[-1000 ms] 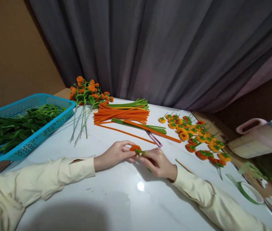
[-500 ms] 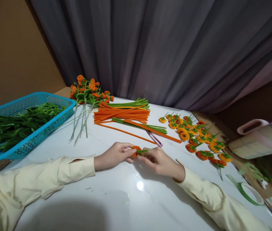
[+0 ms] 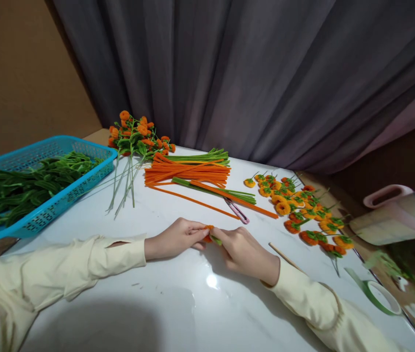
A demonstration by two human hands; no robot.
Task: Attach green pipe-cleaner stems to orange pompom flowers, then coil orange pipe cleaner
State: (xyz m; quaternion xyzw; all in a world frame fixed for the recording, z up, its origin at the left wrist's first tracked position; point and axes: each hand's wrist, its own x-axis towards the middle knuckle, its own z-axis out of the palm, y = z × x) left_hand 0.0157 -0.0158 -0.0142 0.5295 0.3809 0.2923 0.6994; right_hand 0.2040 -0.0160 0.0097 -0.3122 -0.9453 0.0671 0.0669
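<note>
Above the middle of the white table, my left hand [image 3: 176, 238] pinches a small orange chenille flower head [image 3: 208, 229] between thumb and fingers. My right hand [image 3: 244, 252] meets it from the other side, thumb and forefinger closed on a short green chenille piece [image 3: 215, 239] at the flower. The fingers cover most of the flower. Just beyond the hands lie a pile of orange chenille stems [image 3: 189, 173], some green chenille stems [image 3: 202, 157] and a small pink-handled tool [image 3: 242, 216].
A blue basket [image 3: 62, 200] of green chenille leaves [image 3: 31, 188] stands left. Finished orange flowers [image 3: 143, 129] lie at the back. Several flower heads [image 3: 283, 209] spread right, near a thin wooden stick [image 3: 284, 256], green tape roll [image 3: 372, 296] and pitcher [image 3: 391, 225].
My right hand has turned and closed in against the flower, hiding more of it. The green piece now points downward instead of rightward. The wooden stick shows more beside my right sleeve.
</note>
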